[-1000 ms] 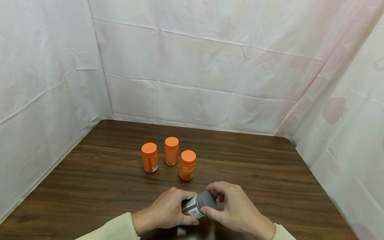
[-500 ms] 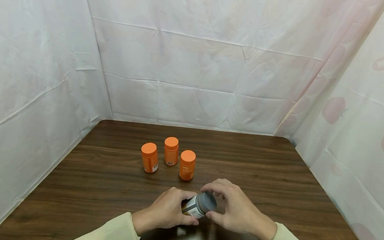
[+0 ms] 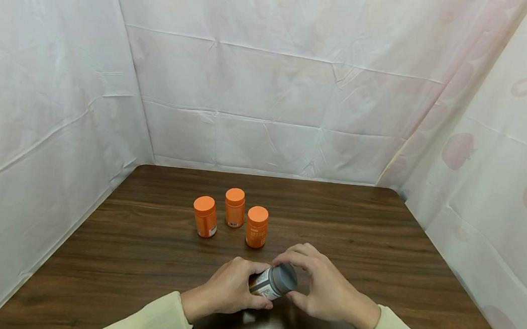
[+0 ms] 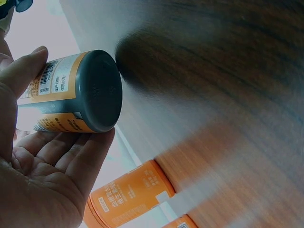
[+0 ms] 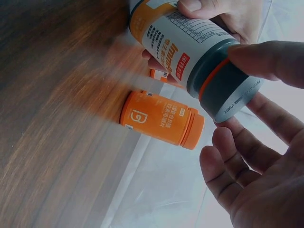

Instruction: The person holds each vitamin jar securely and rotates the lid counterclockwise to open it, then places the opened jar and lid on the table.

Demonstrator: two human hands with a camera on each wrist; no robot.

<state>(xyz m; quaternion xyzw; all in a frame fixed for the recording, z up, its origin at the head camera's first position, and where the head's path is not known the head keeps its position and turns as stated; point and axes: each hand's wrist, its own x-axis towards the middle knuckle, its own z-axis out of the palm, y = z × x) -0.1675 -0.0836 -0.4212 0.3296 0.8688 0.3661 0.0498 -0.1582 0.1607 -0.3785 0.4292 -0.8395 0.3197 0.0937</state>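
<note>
A supplement bottle [image 3: 265,285] with a grey screw cap [image 3: 286,277] leans to the right above the front of the table. My left hand [image 3: 231,287] grips its body, thumb on one side and fingers on the other; the dark base [image 4: 102,90] faces out in the left wrist view. My right hand [image 3: 324,284] has thumb and index finger on opposite sides of the cap. In the right wrist view, an orange ring [image 5: 213,76] shows between the cap and the bottle's neck, and the other right fingers are bent below the cap.
Beyond the hands, three orange bottles with orange lids stand upright: one at left [image 3: 205,217], one farther back [image 3: 235,208] and one at right [image 3: 257,227]. The dark wooden table [image 3: 355,225] is bounded by pale printed sheets [image 3: 268,84] at the back and sides.
The right hand's index finger has shifted left around the cap's far side, and its thumb has slid along the near side. The left hand and its bottle have barely moved.
</note>
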